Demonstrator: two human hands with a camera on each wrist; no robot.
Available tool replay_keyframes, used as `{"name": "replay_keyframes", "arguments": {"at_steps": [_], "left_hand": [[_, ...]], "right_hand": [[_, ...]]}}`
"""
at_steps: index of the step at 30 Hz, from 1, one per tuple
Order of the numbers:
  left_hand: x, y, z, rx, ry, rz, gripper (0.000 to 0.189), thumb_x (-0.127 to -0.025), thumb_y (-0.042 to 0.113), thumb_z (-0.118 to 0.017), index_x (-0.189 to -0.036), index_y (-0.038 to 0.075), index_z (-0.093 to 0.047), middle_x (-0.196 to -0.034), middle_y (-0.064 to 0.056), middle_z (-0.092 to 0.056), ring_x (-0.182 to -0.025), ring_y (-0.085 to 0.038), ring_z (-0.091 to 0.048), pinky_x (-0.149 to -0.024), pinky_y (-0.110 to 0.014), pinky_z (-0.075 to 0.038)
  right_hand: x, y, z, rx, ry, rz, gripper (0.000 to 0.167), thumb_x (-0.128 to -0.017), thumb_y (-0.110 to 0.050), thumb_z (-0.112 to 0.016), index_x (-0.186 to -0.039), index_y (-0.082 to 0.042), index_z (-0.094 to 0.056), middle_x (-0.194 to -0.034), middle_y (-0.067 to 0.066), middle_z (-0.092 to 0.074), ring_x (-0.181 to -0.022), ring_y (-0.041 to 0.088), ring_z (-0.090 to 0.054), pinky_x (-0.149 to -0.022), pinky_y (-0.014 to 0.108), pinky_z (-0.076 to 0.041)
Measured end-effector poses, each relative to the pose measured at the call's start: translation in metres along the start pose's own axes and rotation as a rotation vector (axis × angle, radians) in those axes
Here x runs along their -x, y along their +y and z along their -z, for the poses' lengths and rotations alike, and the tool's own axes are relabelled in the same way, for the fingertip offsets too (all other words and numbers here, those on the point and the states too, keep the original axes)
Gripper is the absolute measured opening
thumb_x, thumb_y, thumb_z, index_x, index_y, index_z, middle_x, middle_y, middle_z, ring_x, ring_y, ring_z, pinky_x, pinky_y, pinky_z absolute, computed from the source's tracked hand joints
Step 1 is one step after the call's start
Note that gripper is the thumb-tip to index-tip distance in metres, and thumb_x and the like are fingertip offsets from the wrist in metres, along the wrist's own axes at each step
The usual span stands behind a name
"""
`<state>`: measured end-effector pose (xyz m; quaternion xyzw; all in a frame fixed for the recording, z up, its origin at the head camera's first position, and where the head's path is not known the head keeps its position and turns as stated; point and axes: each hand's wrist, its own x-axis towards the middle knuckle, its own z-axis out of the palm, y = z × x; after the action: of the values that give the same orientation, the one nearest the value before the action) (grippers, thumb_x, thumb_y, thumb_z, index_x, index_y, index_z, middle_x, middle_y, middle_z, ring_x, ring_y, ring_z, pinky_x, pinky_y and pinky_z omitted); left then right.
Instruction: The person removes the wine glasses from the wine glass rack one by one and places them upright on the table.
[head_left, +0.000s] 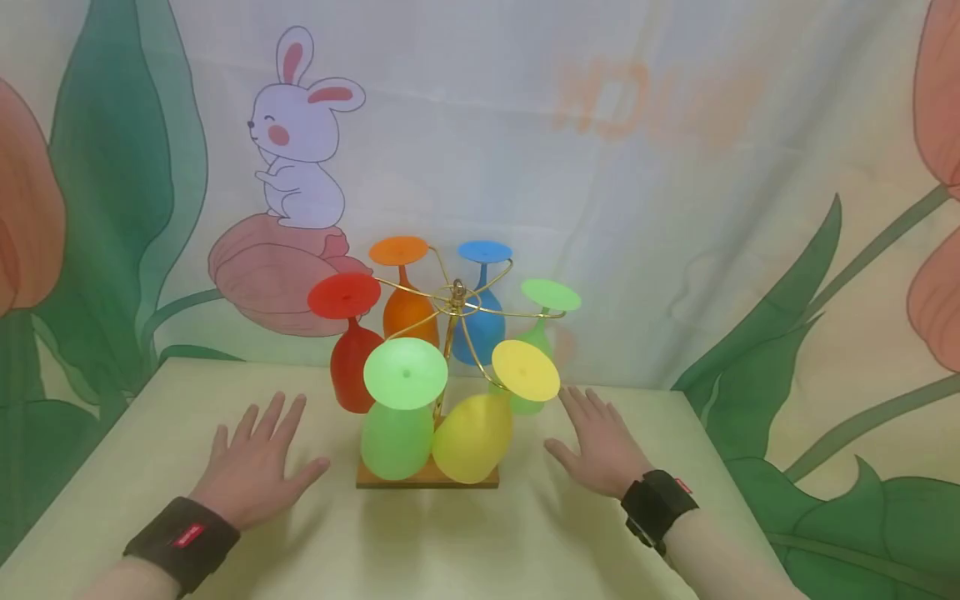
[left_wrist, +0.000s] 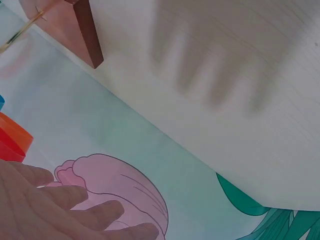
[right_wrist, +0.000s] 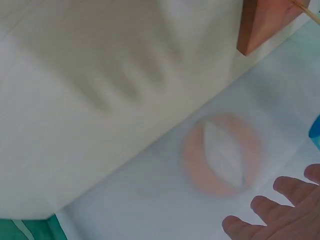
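A gold wire rack (head_left: 458,298) on a wooden base (head_left: 429,482) stands mid-table with several plastic goblets hanging upside down by their feet. At its left is a red goblet (head_left: 352,367), with an orange goblet (head_left: 408,317) and a blue goblet (head_left: 480,329) behind. Light green goblets hang at the front (head_left: 397,442) and right, beside a yellow goblet (head_left: 476,437). My left hand (head_left: 255,467) is held over the table left of the rack, fingers spread, touching no goblet. To the right, my right hand (head_left: 606,450) has its fingers extended, nearest the yellow and right green goblets, holding nothing.
The pale table (head_left: 570,550) ends at a back edge just behind the rack. A printed curtain (head_left: 450,125) with a rabbit and tulips hangs behind it. Shadows of the fingers fall on the tabletop in both wrist views. Each wrist wears a black band (head_left: 183,542).
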<state>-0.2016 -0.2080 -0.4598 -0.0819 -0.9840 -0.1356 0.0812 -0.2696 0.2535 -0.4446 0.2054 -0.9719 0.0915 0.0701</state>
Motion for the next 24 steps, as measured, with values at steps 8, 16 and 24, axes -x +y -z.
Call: {"name": "replay_keyframes", "arguments": {"at_steps": [8, 16, 24], "left_hand": [[0.006, 0.009, 0.01, 0.023, -0.022, -0.032, 0.097, -0.086, 0.072, -0.047, -0.155, 0.011, -0.018, -0.155, -0.025, -0.021, -0.134, -0.056, -0.02, -0.1, -0.077, -0.01], [0.012, 0.021, 0.013, 0.079, -0.034, -0.117, 0.102, -0.081, 0.078, -0.047, -0.157, 0.018, -0.015, -0.157, -0.018, -0.02, -0.138, -0.05, -0.019, -0.103, -0.074, -0.012], [0.014, 0.023, 0.01, 0.103, -0.024, -0.152, 0.1, -0.081, 0.076, -0.05, -0.157, 0.021, -0.014, -0.159, -0.014, -0.018, -0.14, -0.047, -0.017, -0.105, -0.071, -0.012]], "right_hand": [[0.006, -0.006, 0.059, -0.035, 0.175, 0.195, 0.104, -0.082, -0.067, -0.059, -0.157, -0.02, -0.004, -0.16, 0.001, -0.015, -0.146, 0.028, -0.014, -0.112, 0.055, -0.024], [0.001, -0.043, 0.116, -0.035, 0.335, 0.577, 0.102, -0.08, -0.057, -0.066, -0.154, -0.007, -0.017, -0.159, 0.009, -0.019, -0.144, 0.033, -0.018, -0.115, 0.05, -0.018], [-0.013, -0.077, 0.135, -0.022, 0.337, 0.827, 0.079, -0.08, -0.027, -0.058, -0.15, -0.001, -0.03, -0.156, 0.012, -0.028, -0.14, 0.038, -0.027, -0.113, 0.054, -0.021]]}}
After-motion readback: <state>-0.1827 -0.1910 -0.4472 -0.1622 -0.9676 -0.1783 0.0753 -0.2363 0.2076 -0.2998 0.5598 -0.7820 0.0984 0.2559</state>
